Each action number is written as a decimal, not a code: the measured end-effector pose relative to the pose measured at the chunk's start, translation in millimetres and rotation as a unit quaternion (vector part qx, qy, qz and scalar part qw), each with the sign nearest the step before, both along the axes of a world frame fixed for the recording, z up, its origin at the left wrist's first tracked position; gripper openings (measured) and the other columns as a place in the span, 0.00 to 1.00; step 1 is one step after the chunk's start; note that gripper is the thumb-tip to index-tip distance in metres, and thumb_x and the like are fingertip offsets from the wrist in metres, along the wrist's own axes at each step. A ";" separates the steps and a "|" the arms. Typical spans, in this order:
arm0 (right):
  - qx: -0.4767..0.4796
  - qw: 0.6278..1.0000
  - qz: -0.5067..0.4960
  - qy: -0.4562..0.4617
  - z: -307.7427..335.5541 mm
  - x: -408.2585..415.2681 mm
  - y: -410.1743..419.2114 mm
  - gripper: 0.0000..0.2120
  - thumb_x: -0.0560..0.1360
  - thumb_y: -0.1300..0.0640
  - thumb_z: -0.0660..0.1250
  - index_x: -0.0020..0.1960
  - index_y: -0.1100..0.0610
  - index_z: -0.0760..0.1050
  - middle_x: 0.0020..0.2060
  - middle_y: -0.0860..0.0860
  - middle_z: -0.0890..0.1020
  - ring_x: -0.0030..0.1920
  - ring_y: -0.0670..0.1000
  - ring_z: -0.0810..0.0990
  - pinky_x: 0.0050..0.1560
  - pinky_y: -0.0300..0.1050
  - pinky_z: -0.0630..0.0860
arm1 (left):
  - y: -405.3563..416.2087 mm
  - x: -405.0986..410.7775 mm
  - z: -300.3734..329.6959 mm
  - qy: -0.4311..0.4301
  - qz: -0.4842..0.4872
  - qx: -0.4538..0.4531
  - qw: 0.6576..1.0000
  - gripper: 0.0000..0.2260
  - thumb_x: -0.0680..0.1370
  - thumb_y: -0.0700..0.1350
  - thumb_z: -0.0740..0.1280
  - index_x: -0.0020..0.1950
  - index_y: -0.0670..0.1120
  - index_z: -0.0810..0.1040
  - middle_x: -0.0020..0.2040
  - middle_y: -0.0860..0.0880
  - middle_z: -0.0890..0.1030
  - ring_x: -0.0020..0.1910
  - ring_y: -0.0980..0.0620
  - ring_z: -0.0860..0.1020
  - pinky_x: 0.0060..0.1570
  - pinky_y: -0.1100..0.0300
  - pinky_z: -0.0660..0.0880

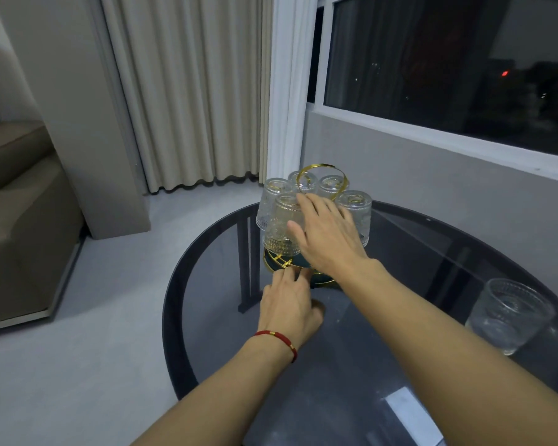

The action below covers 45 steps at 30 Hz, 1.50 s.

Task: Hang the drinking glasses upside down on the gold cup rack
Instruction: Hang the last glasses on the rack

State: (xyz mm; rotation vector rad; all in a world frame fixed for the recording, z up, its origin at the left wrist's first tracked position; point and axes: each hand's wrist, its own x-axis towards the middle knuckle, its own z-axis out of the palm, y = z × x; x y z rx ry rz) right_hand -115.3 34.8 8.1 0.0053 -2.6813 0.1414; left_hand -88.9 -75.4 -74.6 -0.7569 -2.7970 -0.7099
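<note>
Glasses (pixel 282 225), clear, embossed, inverted, gold rack (pixel 319 175)

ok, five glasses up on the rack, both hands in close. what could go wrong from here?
1. The right hand lies against the front glass; a nudge could knock it off its prong or into the neighbouring glasses.
2. The left hand touches the rack base; pushing could slide the loaded rack on the glass table.
3. The loose glass stands near the right forearm, so a sweep back could hit it.

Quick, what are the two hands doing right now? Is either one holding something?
Left hand: open, fingers at the base of the gold cup rack, gripping nothing.
Right hand: open, fingers spread against the nearest hung glass, not closed around it.
</note>
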 end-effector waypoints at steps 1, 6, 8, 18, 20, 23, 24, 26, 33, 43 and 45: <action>-0.011 1.000 0.011 0.010 -0.8 8.3 4.5 0.28 0.86 0.45 0.54 0.82 0.56 0.61 0.80 0.53 0.69 0.80 0.55 0.65 0.79 0.59 0.60 | 3.5 4.5 2.2 -0.008 0.000 0.005 1.000 0.23 0.75 0.46 0.67 0.70 0.47 0.71 0.63 0.44 0.76 0.65 0.42 0.70 0.60 0.47 0.73; -0.063 0.998 0.016 0.016 -7.5 70.4 41.0 0.27 0.86 0.48 0.56 0.83 0.54 0.61 0.82 0.52 0.66 0.82 0.52 0.62 0.80 0.58 0.60 | 26.4 30.4 14.7 -0.031 -0.026 0.050 0.998 0.21 0.74 0.45 0.68 0.67 0.46 0.74 0.63 0.43 0.77 0.64 0.40 0.71 0.63 0.46 0.71; -0.076 0.997 0.004 0.013 -11.5 100.2 58.2 0.28 0.85 0.49 0.58 0.83 0.55 0.62 0.82 0.53 0.67 0.81 0.52 0.63 0.80 0.58 0.60 | 33.7 43.4 19.9 -0.032 -0.046 0.073 0.996 0.22 0.74 0.45 0.68 0.69 0.48 0.73 0.65 0.45 0.77 0.65 0.42 0.71 0.65 0.47 0.70; -0.357 0.878 -0.273 0.166 -42.3 213.0 160.3 0.38 0.72 0.59 0.76 0.79 0.59 0.67 0.78 0.64 0.64 0.77 0.66 0.62 0.76 0.59 0.62 | 69.8 108.3 39.8 -0.026 -0.123 0.165 0.978 0.20 0.76 0.45 0.69 0.68 0.51 0.75 0.63 0.51 0.79 0.65 0.51 0.73 0.67 0.57 0.70; -0.433 0.851 -0.280 0.098 -50.6 216.6 172.7 0.52 0.71 0.53 0.79 0.85 0.57 0.51 0.81 0.63 0.62 0.79 0.66 0.63 0.76 0.60 0.63 | 78.6 113.0 41.4 -0.040 -0.126 0.168 0.977 0.20 0.76 0.44 0.69 0.68 0.51 0.75 0.63 0.51 0.79 0.65 0.52 0.74 0.67 0.53 0.71; -0.494 0.823 -0.281 0.022 -67.2 218.8 189.0 0.52 0.70 0.48 0.81 0.83 0.55 0.54 0.76 0.59 0.75 0.71 0.61 0.76 0.66 0.53 0.74 | 87.1 116.8 40.8 -0.078 -0.119 0.179 0.974 0.19 0.76 0.44 0.69 0.67 0.52 0.76 0.61 0.52 0.80 0.62 0.55 0.75 0.64 0.54 0.74; -0.493 0.824 -0.279 0.023 -71.6 219.2 195.1 0.46 0.69 0.49 0.81 0.80 0.55 0.61 0.72 0.57 0.79 0.65 0.58 0.79 0.60 0.49 0.74 | 89.5 117.4 40.0 -0.090 -0.117 0.182 0.972 0.19 0.75 0.44 0.70 0.66 0.52 0.76 0.61 0.52 0.80 0.60 0.56 0.75 0.63 0.54 0.75; -0.489 0.829 -0.270 0.025 -78.1 218.2 203.3 0.39 0.68 0.48 0.81 0.75 0.53 0.69 0.66 0.54 0.83 0.58 0.55 0.80 0.55 0.45 0.72 | 92.0 117.5 37.8 -0.116 -0.114 0.189 0.968 0.18 0.75 0.44 0.70 0.65 0.54 0.76 0.59 0.53 0.80 0.60 0.56 0.76 0.61 0.54 0.76; -0.453 0.858 -0.241 -0.017 -76.0 215.3 204.0 0.38 0.64 0.44 0.82 0.69 0.51 0.72 0.59 0.51 0.83 0.56 0.54 0.82 0.52 0.47 0.75 | 94.3 112.6 35.2 -0.163 -0.116 0.197 0.960 0.18 0.75 0.47 0.72 0.64 0.56 0.76 0.57 0.55 0.80 0.57 0.56 0.78 0.58 0.56 0.77; -0.472 0.873 0.012 -0.122 -59.2 212.4 137.5 0.29 0.62 0.47 0.82 0.61 0.36 0.77 0.53 0.40 0.87 0.53 0.41 0.86 0.53 0.43 0.84 | 86.8 100.9 40.8 -0.274 -0.109 0.283 0.913 0.40 0.67 0.64 0.77 0.74 0.56 0.66 0.62 0.53 0.79 0.60 0.53 0.79 0.58 0.47 0.82; -0.470 0.874 0.040 -0.118 -58.3 208.5 127.9 0.31 0.63 0.49 0.82 0.62 0.33 0.78 0.54 0.39 0.87 0.54 0.40 0.86 0.52 0.41 0.84 | 80.0 96.7 42.8 -0.242 -0.095 0.285 0.923 0.37 0.64 0.63 0.78 0.70 0.52 0.73 0.56 0.55 0.82 0.55 0.58 0.81 0.55 0.50 0.83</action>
